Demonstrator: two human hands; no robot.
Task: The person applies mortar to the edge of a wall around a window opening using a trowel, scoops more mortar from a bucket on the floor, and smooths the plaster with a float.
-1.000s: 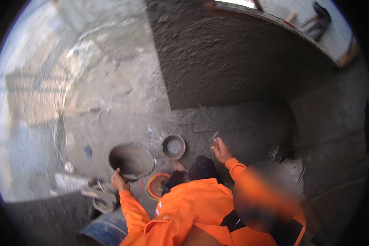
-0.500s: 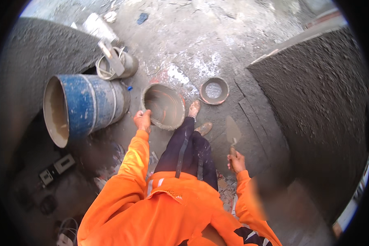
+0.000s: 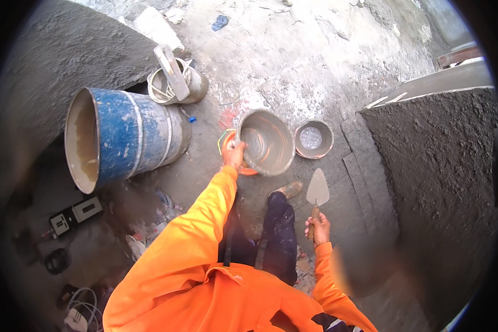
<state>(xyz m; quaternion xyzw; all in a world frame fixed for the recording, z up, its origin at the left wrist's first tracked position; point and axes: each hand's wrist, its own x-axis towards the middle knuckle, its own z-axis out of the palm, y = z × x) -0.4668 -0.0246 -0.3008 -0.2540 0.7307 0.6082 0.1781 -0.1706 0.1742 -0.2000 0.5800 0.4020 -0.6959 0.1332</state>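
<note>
My left hand (image 3: 234,155) is closed round the left rim of a wide mortar-smeared bucket (image 3: 279,133), which is tilted so its inside shows. Grey residue and orange streaks cover its inner wall. Beyond its lower left side shows an orange rounded edge (image 3: 249,171); whether it belongs to a separate container I cannot tell. In my right hand (image 3: 318,228) is a pointing trowel (image 3: 317,187), gripped by its wooden handle, with the bare-looking blade pointing away from me. A smaller grey bucket (image 3: 328,145) stands just right of the wide one, with something pale and shiny at its bottom.
A blue drum (image 3: 116,133) is at the left, beside a grey bucket (image 3: 198,91) holding cable and a long flat piece (image 3: 171,72). Rough rendered walls rise at left (image 3: 83,50) and right (image 3: 437,155). Rubble and a corded device (image 3: 76,217) lie lower left.
My left hand has moved the wide bucket rightward, close to the smaller bucket, and tilted it. The orange edge has come into sight. The trowel stays in my right hand.
</note>
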